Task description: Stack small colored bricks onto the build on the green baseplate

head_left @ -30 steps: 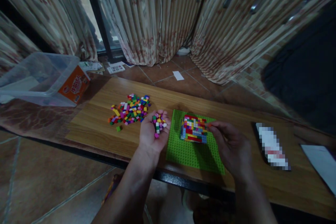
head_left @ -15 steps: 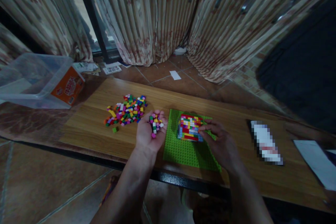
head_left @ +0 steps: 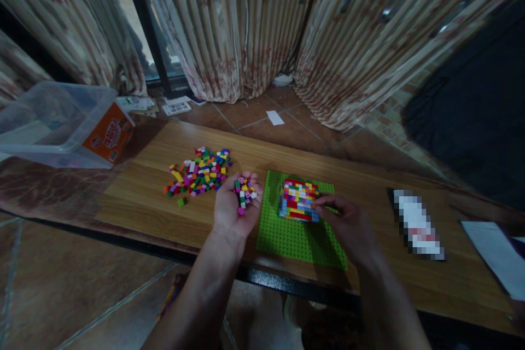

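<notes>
My left hand [head_left: 235,210] lies palm up, cupped around a small heap of toy bricks [head_left: 245,192] in pink, white, yellow and green. To its right a green studded baseplate [head_left: 283,240] carries a block built of many coloured bricks [head_left: 299,199], with light blue on its sides. At the right side of that block is my right hand [head_left: 348,224], thumb and finger pinched on a small orange brick [head_left: 315,205]. Whether this brick touches the block I cannot tell. Left of my left hand a loose pile of bricks [head_left: 205,169] is spread on the wooden table.
A clear plastic bin [head_left: 61,147] with an orange label stands at the far left. One green brick [head_left: 181,203] lies apart from the pile. On the right are a blurred-out flat object [head_left: 418,224] and a pale sheet [head_left: 494,257]. Curtains [head_left: 229,38] hang behind the table.
My right hand's fingers have drawn closer together at the right side of the brick block. My left hand keeps its place with its bricks. The whole view has shifted slightly.
</notes>
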{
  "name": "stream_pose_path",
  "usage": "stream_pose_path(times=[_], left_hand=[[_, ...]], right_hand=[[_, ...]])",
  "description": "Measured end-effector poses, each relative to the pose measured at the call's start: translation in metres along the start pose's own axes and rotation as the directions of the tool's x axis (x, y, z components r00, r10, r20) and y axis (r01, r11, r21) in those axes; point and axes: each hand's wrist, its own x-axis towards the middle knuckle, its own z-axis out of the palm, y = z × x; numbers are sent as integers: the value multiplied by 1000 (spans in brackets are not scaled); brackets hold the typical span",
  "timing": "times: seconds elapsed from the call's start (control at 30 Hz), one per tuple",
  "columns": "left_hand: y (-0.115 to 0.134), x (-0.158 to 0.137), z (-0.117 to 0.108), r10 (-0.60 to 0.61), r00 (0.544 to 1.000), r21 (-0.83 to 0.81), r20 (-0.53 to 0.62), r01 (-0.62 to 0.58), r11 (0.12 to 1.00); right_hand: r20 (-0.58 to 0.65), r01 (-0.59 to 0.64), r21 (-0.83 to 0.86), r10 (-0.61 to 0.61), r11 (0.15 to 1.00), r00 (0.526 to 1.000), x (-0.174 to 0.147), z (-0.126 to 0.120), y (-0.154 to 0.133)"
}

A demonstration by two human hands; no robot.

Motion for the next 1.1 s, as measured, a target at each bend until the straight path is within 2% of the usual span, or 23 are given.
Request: stream_pose_path(times=[0.37,0.57,0.67,0.77,0.83,0.93,1.0,1.1], left_hand=[[-1,1,-1,13,1000,7,-14,-13,1000],[-2,-1,0,1,1000,-2,1,-1,1000],[-3,-2,0,-15,1000,-11,6,15,1000],[-4,-1,-1,-34,999,-16,16,34,999],[-5,-1,-1,-50,998,-15,22,51,999],[-8,0,-2,-61,998,-13,23,61,998],[-10,1,-3,-54,998,1,32,54,999],[-15,1,-4,-79,995,36,57,77,996]], right_hand=[[-31,-46,-81,43,996,999,0,0,-6],[-30,-36,-40,35,999,999,1,0,-2],[-89,-30,41,34,999,995,2,1,-1],[-211,43,139,-13,989,977,-1,8,-6],[-237,143,175,-99,974,966,-8,16,-15],[-137,286,191,-263,939,955,-22,34,-33],[18,355,171,-363,919,931,-32,47,-46],[153,396,182,-424,900,893,-41,63,-58]])
